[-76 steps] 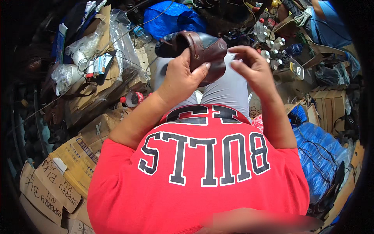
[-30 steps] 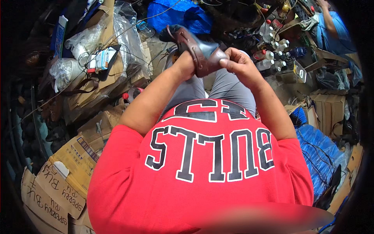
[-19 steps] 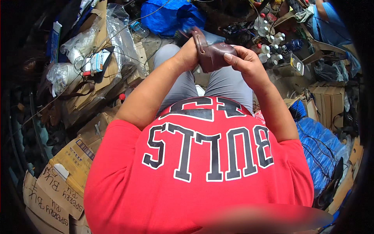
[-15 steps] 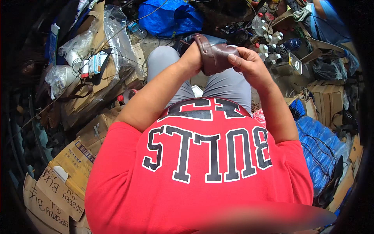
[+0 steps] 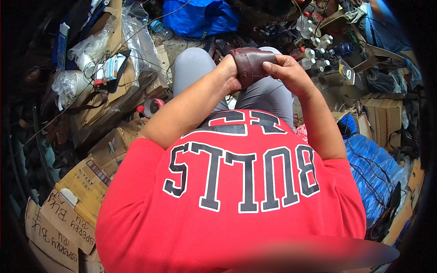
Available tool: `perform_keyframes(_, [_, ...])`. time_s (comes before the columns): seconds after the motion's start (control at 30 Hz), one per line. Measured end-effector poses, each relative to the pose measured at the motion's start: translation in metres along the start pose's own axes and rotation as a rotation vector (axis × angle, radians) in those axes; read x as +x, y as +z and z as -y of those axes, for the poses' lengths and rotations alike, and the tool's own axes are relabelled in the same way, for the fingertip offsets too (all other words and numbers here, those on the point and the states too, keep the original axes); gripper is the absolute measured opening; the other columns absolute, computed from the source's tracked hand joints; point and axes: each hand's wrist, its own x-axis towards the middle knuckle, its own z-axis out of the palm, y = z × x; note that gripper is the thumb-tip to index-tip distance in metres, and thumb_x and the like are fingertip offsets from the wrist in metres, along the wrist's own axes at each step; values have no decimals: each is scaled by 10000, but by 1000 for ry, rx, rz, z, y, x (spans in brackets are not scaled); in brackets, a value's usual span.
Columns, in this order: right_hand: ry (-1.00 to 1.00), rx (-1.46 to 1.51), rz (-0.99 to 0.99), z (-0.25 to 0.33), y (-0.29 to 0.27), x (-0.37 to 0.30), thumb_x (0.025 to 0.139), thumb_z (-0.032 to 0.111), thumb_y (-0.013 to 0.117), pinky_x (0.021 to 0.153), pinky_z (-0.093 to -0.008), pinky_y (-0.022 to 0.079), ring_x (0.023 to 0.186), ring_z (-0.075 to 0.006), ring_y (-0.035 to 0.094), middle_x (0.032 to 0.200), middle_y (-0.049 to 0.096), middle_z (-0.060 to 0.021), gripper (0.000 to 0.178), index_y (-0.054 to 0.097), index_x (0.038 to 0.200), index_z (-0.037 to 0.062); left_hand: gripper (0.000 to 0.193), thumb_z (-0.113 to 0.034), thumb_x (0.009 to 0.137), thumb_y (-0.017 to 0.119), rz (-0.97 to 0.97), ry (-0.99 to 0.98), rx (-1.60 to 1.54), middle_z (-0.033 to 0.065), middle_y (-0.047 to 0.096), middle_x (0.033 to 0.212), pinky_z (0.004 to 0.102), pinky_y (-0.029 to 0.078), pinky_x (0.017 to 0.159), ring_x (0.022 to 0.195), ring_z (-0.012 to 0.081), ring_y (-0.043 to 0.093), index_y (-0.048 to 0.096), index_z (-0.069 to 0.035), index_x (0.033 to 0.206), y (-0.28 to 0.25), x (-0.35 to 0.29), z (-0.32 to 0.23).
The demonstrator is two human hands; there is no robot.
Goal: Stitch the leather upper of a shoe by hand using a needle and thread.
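Observation:
A dark brown leather shoe upper [image 5: 253,65] is held up over my knees between both hands. It has stitched seams and small rivet-like dots. My left hand [image 5: 231,75] reaches into its left end; the leather covers most of the fingers. At the other end my right hand [image 5: 287,75] pinches the edge, thumb lying on top and the fingers mostly behind. The underside of the upper is out of sight.
Several bottles [image 5: 314,52] stand at the far right. Ahead lies a blue plastic bag [image 5: 200,18]. Cardboard and clear plastic [image 5: 139,41] pile up on the left, with a lying red-capped bottle [image 5: 150,108]. Blue plastic sheeting [image 5: 373,168] and cables are to my right.
The shoe upper has been turned in my hands, so a broad smooth side now faces up and the strap-like edge has dropped from view. My left wrist has rotated with it.

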Motion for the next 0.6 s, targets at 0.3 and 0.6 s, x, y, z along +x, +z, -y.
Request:
perform_keyframes(0.3, [10, 34, -41, 5, 14, -5, 828, 295, 667, 631, -202, 342, 683, -14, 477, 846, 660, 24, 293, 669, 1025, 79, 317, -187, 932, 391, 159, -4, -222, 163, 639, 1016, 364, 547, 801, 876, 246, 654, 573, 19, 1091, -15, -4, 6])
perform_keyframes(0.6, [236, 520, 58, -29, 8, -12, 847, 293, 657, 483, -159, 267, 531, -3, 357, 730, 577, 70, 207, 649, 925, 101, 265, -232, 858, 490, -9, -97, -15, 147, 668, 812, 365, 560, 644, 677, 247, 667, 632, -8, 875, -27, 29, 13])
